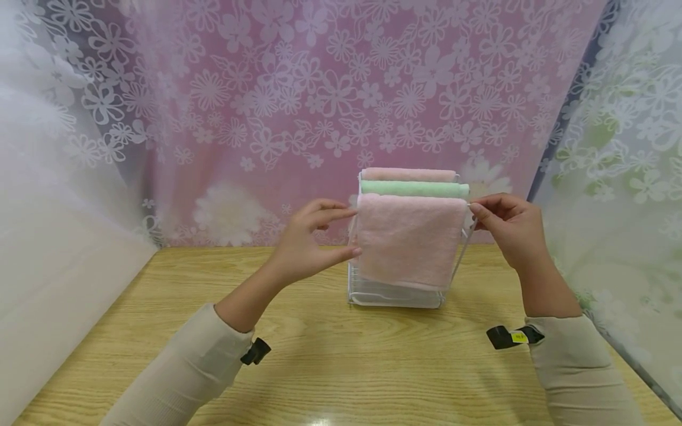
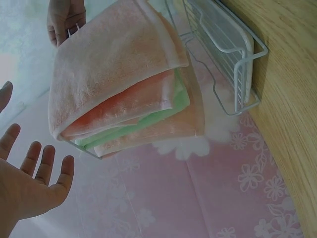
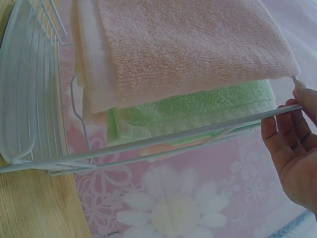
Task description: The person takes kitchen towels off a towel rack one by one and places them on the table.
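Note:
A white wire rack [image 1: 396,300] stands on the table, with towels hung over its upper bars. In front hangs a pink towel [image 1: 410,239]; behind it are a green towel [image 1: 415,189] and another pink towel [image 1: 409,174]. My right hand [image 1: 515,228] pinches the rack's top right corner between thumb and fingers, and the slanting side rod [image 3: 198,133] runs down from there. On the other side, my left hand [image 1: 309,239] has its fingers spread beside the front towel's left edge. The left wrist view shows this hand [image 2: 37,186] apart from the towel.
The wooden table [image 1: 319,367] spreads out around the rack. Behind it hangs a pink curtain with white flowers [image 1: 341,106]. A pale sheet [image 1: 58,236] closes the left side, and a floral curtain [image 1: 623,195] the right.

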